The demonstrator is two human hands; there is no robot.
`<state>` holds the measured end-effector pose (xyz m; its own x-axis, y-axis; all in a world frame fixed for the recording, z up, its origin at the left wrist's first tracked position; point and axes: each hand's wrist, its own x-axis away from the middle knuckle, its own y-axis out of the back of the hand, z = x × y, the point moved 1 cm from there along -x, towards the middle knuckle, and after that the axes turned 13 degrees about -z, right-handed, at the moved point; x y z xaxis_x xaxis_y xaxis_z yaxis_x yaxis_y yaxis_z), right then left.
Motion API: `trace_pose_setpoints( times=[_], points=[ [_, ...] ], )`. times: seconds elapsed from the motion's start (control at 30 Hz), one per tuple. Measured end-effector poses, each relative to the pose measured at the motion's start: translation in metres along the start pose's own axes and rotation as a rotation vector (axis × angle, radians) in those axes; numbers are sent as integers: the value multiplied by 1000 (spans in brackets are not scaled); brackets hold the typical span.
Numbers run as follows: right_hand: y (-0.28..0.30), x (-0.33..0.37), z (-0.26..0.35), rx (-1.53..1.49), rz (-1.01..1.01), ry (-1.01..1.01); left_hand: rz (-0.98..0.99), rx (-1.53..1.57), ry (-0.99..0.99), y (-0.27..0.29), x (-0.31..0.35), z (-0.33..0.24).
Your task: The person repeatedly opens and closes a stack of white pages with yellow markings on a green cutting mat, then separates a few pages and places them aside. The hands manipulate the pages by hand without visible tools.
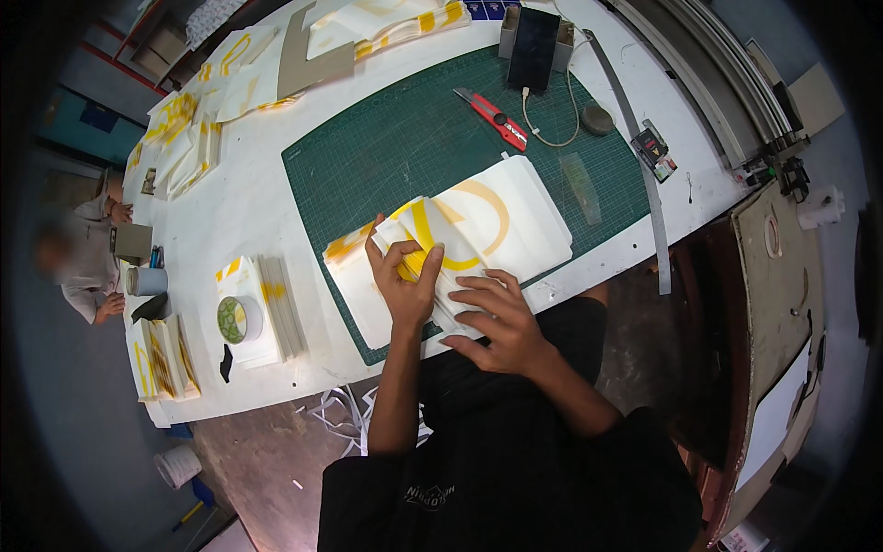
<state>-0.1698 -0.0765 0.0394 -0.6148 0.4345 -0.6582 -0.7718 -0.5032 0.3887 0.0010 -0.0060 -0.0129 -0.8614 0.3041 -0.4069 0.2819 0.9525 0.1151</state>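
My left hand (407, 287) pinches a white folded paper piece with yellow print (421, 221) between thumb and fingers, tilting it up from the mat. To its right, my right hand (501, 324) has its fingers spread along the lower edge of the paper and holds nothing that I can see. Under and beyond both hands lies a larger white paper sheet (538, 216) with a pale orange curved print. More printed paper (354, 247) shows to the left of my left hand. All this rests on a green cutting mat (368, 156).
On the mat lie a red utility knife (494, 120) and a clear plastic piece (579, 189); a phone (533, 51) with a cable stands behind. A metal ruler (655, 216) crosses the right edge. Paper stacks (276, 304) and a round tub (237, 319) sit left. A person (92, 248) is at far left.
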Motion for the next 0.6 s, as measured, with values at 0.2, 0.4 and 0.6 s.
trace_pose_setpoints(
  times=[0.2,0.4,0.6],
  points=[
    [31,11,-62,697,-469,-391,-9,4,30,2,0,5],
    [34,28,-78,934,-266,-387,-127,154,218,-9,-1,-12],
    [32,28,-78,880,-317,-437,-35,15,63,-1,-1,-4]
  ],
)
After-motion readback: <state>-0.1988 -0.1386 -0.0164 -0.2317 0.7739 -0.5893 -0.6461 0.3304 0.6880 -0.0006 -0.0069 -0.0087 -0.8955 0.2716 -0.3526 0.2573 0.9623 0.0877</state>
